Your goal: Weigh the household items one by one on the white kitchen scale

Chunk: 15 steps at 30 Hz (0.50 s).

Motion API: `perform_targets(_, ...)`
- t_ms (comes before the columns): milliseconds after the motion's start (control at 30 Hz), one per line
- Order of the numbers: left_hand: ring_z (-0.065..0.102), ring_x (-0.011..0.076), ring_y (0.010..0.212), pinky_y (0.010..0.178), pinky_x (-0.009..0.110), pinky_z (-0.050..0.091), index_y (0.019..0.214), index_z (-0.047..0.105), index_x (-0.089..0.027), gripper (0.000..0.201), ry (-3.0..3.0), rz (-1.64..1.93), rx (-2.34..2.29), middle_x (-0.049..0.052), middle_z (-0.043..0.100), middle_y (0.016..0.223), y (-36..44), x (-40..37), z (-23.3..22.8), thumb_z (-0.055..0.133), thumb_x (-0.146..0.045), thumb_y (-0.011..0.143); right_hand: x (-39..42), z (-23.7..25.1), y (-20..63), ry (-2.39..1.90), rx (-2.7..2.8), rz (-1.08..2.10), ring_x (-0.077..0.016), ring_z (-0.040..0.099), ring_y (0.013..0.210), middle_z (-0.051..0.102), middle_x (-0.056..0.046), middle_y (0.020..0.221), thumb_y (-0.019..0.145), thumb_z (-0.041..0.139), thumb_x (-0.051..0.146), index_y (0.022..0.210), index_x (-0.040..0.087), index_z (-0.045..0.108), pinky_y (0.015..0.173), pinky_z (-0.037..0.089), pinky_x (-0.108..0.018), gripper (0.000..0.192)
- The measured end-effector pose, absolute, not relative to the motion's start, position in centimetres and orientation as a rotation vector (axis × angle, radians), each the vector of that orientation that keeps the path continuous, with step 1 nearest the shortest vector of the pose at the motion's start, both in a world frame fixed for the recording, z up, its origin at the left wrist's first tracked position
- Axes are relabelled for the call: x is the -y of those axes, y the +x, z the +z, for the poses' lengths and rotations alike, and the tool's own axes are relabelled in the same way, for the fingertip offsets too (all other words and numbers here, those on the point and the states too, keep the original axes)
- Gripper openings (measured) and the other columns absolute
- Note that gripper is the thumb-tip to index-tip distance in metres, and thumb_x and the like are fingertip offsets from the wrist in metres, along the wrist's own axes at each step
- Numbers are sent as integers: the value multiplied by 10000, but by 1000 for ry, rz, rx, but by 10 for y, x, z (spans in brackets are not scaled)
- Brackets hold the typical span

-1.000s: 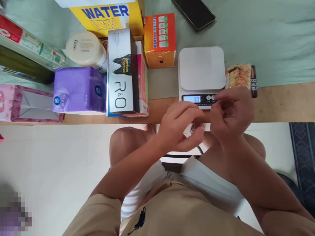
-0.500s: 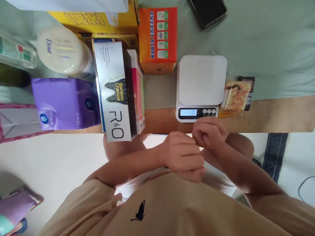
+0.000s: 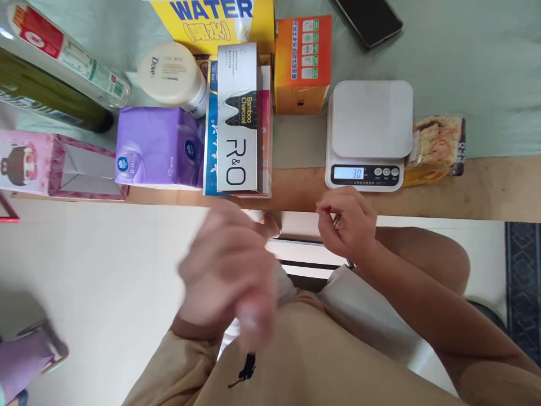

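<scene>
The square white plastic kitchen scale (image 3: 370,135) is already lit; the tan snack in clear wrapping (image 3: 439,141) lies beside it at three o'clock, not on it; right hand (image 3: 349,220), six o'clock, curled closed, contents hidden; left hand (image 3: 228,270), eight o'clock, blurred, grip impossible to tell.

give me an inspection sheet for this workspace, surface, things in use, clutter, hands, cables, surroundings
Surface: wooden table, green cloth over its far part
Things at hand: white scale, display lit; wrapped food packet beside it, on the right
Clutter: R&O box, purple pack, Dove container, orange box, yellow box, pink box, clear bottle, green bottle, black phone
Left hand: blurred, grip unclear
Right hand: fingers curled in, by the scale's near edge; contact unclear
Cables: nothing seen clearly
Surroundings: pale floor, dark patterned strip at right
</scene>
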<state>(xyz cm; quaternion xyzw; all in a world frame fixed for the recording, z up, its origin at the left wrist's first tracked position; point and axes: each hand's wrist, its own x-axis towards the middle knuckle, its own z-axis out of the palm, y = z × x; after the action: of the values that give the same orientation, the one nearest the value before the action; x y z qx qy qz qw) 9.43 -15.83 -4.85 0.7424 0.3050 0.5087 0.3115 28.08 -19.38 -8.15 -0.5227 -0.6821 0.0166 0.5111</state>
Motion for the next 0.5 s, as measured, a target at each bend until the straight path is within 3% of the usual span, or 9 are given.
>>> perform_targets(133,631,173,803,757,388,602,955,694,-236,412,1841,1745,-928,30,611,859,86,89,-62,479,-578,1036,177,-90,267,-1280,1581,89,-205,729,943,742,-47,962,802,550,54,1154,244,616,818,617,-375,406)
perform_targets(233,622,165,771,707,386,581,925,767,-237,394,1601,2173,-906,34,652,831,85,61,-70,532,-545,997,162,-84,253,-1275,1577,134,-251,719,1192,760,-86,1143,840,543,116,1272,240,591,1026,599,-450,452)
perform_targets(300,704,219,953,791,434,626,1102,778,-244,396,1586,1871,-996,50,740,1030,84,60,-71,575,-557,968,153,-77,243,-1308,1622,187,-276,652,1368,729,-109,1325,890,514,192,1396,237,529,1157,538,-499,508)
perform_targets(400,696,311,1286,1057,549,634,1399,666,-287,529,1686,1446,-1032,31,728,1367,79,72,-69,500,-594,1001,145,-69,228,-1406,1696,266,-311,495,1553,597,-141,1557,964,447,331,1560,210,374,1308,379,-575,613)
perform_targets(500,641,353,1411,1212,603,559,1464,633,-313,565,1850,1373,-1011,33,694,1470,73,81,-72,416,-593,1024,144,-65,220,-1440,1726,307,-331,401,1619,525,-150,1629,995,414,427,1618,196,292,1370,252,-610,675)
